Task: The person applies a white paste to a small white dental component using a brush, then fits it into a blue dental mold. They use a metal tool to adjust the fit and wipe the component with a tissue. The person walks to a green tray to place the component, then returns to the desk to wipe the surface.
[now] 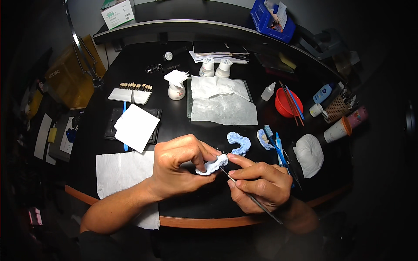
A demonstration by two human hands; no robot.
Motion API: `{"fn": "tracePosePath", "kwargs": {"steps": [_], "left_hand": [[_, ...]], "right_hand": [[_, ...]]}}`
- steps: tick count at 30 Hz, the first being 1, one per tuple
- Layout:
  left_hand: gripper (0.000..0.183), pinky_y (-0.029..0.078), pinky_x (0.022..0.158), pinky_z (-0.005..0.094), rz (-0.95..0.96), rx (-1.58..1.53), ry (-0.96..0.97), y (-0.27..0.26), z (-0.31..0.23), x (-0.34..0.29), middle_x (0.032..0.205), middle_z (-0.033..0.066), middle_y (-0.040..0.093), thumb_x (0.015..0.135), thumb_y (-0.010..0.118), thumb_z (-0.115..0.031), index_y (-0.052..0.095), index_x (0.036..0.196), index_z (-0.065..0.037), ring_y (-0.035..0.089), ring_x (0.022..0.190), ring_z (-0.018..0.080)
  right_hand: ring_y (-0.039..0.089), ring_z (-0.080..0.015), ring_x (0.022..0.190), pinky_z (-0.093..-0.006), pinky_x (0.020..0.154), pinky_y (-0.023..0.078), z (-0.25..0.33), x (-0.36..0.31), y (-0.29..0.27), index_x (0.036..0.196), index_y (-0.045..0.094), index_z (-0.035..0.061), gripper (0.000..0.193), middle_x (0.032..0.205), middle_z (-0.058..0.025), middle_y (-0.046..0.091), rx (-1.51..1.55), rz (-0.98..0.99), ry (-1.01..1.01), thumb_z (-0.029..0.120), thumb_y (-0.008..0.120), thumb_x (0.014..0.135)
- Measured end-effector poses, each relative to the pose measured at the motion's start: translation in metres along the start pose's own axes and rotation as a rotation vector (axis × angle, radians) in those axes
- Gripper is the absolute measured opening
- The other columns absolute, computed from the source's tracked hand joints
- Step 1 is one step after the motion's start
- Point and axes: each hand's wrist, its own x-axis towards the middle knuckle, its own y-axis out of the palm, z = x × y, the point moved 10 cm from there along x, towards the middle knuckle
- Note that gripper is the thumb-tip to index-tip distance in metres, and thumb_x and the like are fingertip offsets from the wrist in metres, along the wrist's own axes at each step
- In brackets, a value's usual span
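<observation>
My left hand (180, 163) is closed around a pale blue-white dental model (211, 166), a curved row of teeth, held above the near part of the black table. In my right hand (263, 185) is a slim metal dental instrument (252, 198), gripped like a pen. Its tip meets the right end of the model, and a right fingertip rests against that same end. Just beyond my hands lies a blue horseshoe-shaped dental model (238, 144). A smaller blue model piece (264, 140) with cream-coloured teeth sits to its right.
Right of my hands are blue-handled brushes (278, 145), a wad of white tissue (308, 155) and a red bowl (288, 103) with brushes across it. Farther back stand white jars (207, 68) and a tissue-covered glass slab (189, 100). Left are white paper sheets (138, 127) and a tooth shade guide (130, 95).
</observation>
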Motion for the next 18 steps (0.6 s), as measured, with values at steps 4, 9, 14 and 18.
{"fn": "tracePosePath", "kwargs": {"steps": [4, 9, 14, 18], "left_hand": [[0.038, 0.062, 0.069, 0.0306, 0.025, 0.051, 0.041, 0.001, -0.009, -0.001, 0.084, 0.0109, 0.07, 0.061, 0.09, 0.005, 0.053, 0.062, -0.004, 0.078, 0.09, 0.0269], [0.037, 0.061, 0.066, 0.0301, 0.02, 0.062, 0.072, 0.002, -0.013, -0.001, 0.082, 0.0097, 0.068, 0.059, 0.089, 0.005, 0.054, 0.061, -0.004, 0.077, 0.087, 0.0259], [0.036, 0.06, 0.064, 0.0289, 0.029, 0.073, 0.054, 0.004, -0.009, -0.002, 0.081, 0.0095, 0.068, 0.06, 0.09, 0.005, 0.055, 0.062, -0.004, 0.078, 0.086, 0.0247], [0.036, 0.061, 0.064, 0.0285, 0.028, 0.029, 0.032, 0.003, -0.004, -0.002, 0.081, 0.0101, 0.069, 0.061, 0.09, 0.005, 0.055, 0.062, -0.004, 0.078, 0.086, 0.024]], "right_hand": [[0.078, -0.0383, 0.092, -0.0309, 0.063, 0.066, 0.0, -0.001, -0.001, 0.087, 0.063, 0.0023, 0.025, 0.087, -0.0143, 0.072, 0.012, -0.016, 0.002, -0.008, 0.083, 0.075], [0.078, -0.0379, 0.092, -0.0314, 0.064, 0.066, 0.0, 0.0, 0.001, 0.088, 0.064, 0.0021, 0.025, 0.087, -0.0147, 0.072, -0.004, -0.004, 0.003, -0.008, 0.083, 0.075], [0.078, -0.0377, 0.092, -0.0313, 0.065, 0.066, -0.001, 0.001, 0.001, 0.088, 0.066, 0.002, 0.024, 0.088, -0.0154, 0.073, 0.002, 0.002, 0.0, -0.009, 0.082, 0.074], [0.078, -0.0372, 0.092, -0.0313, 0.067, 0.067, -0.003, 0.001, 0.001, 0.086, 0.066, 0.002, 0.023, 0.088, -0.0153, 0.073, 0.014, 0.023, 0.018, -0.009, 0.082, 0.074]]}}
